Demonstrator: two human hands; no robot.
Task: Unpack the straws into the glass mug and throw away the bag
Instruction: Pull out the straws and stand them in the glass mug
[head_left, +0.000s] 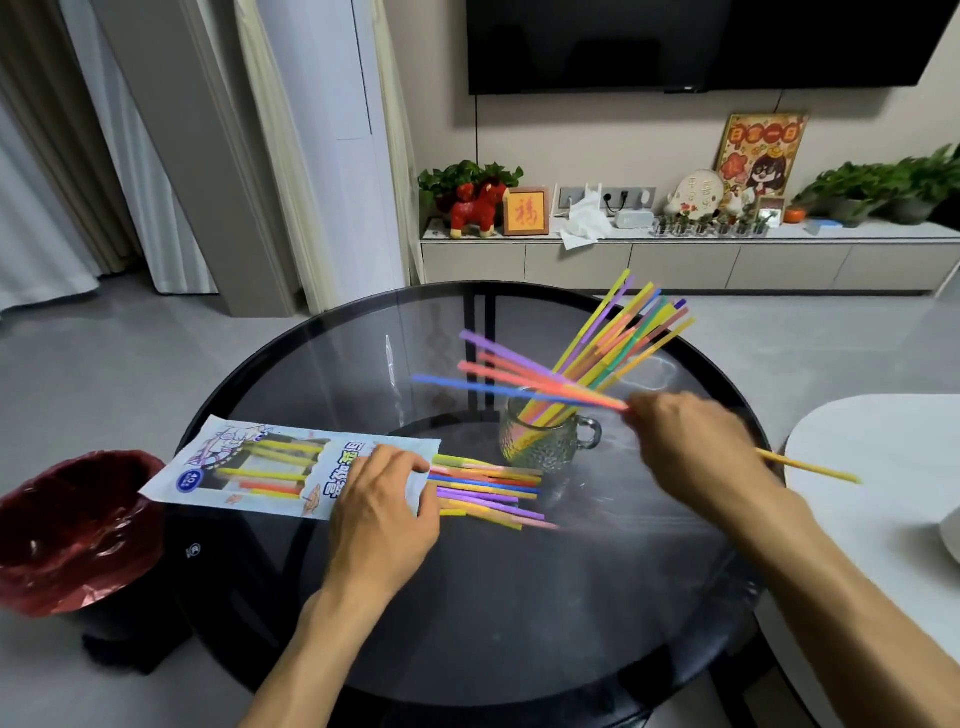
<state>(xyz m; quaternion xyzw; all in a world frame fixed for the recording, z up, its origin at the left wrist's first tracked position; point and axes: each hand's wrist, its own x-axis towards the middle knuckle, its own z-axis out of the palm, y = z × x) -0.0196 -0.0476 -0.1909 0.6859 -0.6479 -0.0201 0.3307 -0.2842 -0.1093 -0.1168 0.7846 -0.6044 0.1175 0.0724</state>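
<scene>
Straws (613, 353) already fill much of the glass mug (543, 441) on the round table (363, 353), so the unpacking looks roughly half done. The right hand (696, 447) pinches a small bunch of straws above the mug, while the left hand (384, 509) presses flat on the bag (270, 467). More straws (488, 491) still poke from its mouth, and the red-lined bin (78, 530) waits beside the table.

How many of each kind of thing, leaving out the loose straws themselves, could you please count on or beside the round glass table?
Glass mug: 1
Straw bag: 1
Bin with red liner: 1
Hands: 2, left hand and right hand
Total: 5
</scene>
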